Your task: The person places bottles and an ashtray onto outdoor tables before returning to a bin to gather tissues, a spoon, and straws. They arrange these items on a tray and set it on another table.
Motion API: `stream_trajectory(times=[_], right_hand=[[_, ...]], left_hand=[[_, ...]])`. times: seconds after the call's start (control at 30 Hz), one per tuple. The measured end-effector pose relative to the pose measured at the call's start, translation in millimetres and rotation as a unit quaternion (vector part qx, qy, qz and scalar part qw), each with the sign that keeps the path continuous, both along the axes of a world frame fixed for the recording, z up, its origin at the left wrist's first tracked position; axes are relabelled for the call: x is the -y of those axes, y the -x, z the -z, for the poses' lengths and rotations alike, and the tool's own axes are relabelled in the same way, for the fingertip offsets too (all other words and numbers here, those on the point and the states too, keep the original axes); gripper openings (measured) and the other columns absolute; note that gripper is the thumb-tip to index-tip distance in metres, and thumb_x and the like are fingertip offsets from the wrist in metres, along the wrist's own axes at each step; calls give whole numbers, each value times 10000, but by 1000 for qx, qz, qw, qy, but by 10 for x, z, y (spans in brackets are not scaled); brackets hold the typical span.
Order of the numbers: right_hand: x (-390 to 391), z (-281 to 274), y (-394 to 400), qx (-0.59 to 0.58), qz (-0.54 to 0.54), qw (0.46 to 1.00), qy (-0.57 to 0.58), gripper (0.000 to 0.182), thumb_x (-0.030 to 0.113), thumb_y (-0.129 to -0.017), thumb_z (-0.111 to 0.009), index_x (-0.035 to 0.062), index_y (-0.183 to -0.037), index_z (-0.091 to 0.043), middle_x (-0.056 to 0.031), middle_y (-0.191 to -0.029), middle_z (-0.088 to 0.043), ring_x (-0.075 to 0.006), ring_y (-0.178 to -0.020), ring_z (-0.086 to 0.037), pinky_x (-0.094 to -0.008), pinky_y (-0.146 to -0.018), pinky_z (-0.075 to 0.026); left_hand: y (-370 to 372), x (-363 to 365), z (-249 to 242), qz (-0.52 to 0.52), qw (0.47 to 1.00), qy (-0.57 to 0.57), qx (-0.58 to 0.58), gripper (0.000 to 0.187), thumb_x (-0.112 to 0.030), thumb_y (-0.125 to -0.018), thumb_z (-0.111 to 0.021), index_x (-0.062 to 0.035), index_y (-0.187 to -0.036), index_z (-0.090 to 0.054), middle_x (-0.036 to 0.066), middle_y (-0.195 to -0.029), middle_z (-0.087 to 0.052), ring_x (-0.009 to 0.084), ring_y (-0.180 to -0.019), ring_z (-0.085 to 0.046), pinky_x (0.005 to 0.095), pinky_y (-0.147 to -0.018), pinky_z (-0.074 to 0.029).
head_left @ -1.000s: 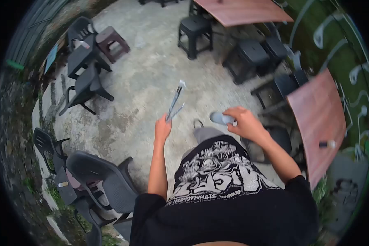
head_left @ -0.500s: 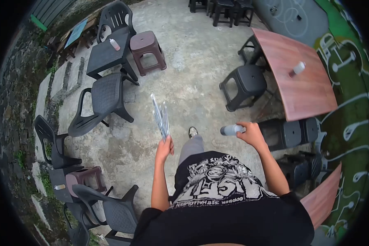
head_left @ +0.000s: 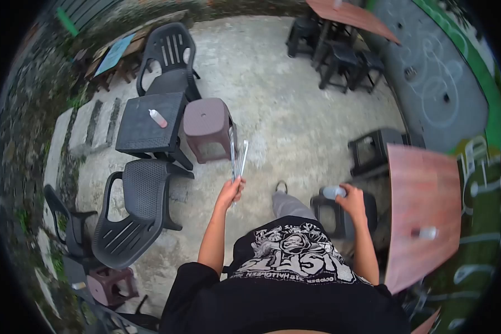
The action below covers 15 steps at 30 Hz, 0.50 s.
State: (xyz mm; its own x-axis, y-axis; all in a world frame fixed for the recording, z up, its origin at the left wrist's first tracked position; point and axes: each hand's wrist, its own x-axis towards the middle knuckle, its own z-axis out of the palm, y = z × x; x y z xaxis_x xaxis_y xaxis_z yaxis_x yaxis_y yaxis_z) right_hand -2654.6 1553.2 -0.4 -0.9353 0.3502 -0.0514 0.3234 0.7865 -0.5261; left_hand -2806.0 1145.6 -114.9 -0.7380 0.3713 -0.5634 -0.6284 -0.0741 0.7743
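My left hand (head_left: 230, 193) is closed around the lower end of a bundle of long, thin, shiny sticks (head_left: 241, 157), some seemingly in clear plastic. Whether they are straws or utensils I cannot make out. The bundle points away from me, its far end overlapping a brown stool's leg in view. A translucent bottle with pale grey sides (head_left: 332, 192) lies sideways in the grip of my right hand (head_left: 352, 199). That hand covers one end of the bottle, above a black stool (head_left: 339, 220).
To the right stands a reddish wooden table (head_left: 423, 189) with a sauce bottle (head_left: 426, 232) on it. At left are a black table (head_left: 142, 131) with a squeeze bottle (head_left: 157, 118), a brown stool (head_left: 207, 119) and black armchairs (head_left: 133, 211). Another wooden table (head_left: 350, 15) stands farther back.
I have stepped forward across the concrete floor; the furniture has shifted down and nearer in view. Both hands keep hold of the same things, and the stick bundle now points slightly to the right.
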Motion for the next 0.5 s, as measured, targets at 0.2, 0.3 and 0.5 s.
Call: stream_trajectory(times=[0.2, 0.3, 0.5], right_hand=[[-633, 440, 2418, 87, -46, 995, 7, 482, 171, -597, -713, -19, -1035, -647, -240, -918, -658, -341, -861, -657, -385, -800, -523], [-860, 811, 3688, 100, -73, 992, 0, 621, 169, -595, -749, -26, -1155, -562, -236, -989, -650, -364, -904, -642, -401, -816, -519], [-1018, 1284, 6054, 92, 2, 996, 7, 738, 132, -597, -753, -25, -1256, -461, -231, -1003, -645, -375, -916, -632, -422, -813, -512]], left_hand=[[792, 94, 886, -84, 963, 255, 26, 367, -313, -961, -460, 6, -829, -587, 41, -522, -478, 150, -384, -463, 309, -365, -358], [1249, 87, 1004, -103, 963, 240, 65, 365, -281, -960, -457, 49, -886, -593, 112, -588, -564, 188, -431, -539, 321, -386, -412], [3488, -167, 1296, -128, 954, 195, 186, 399, -249, -959, -440, 128, -1064, -519, 261, -850, -652, 332, -661, -674, 423, -563, -579]])
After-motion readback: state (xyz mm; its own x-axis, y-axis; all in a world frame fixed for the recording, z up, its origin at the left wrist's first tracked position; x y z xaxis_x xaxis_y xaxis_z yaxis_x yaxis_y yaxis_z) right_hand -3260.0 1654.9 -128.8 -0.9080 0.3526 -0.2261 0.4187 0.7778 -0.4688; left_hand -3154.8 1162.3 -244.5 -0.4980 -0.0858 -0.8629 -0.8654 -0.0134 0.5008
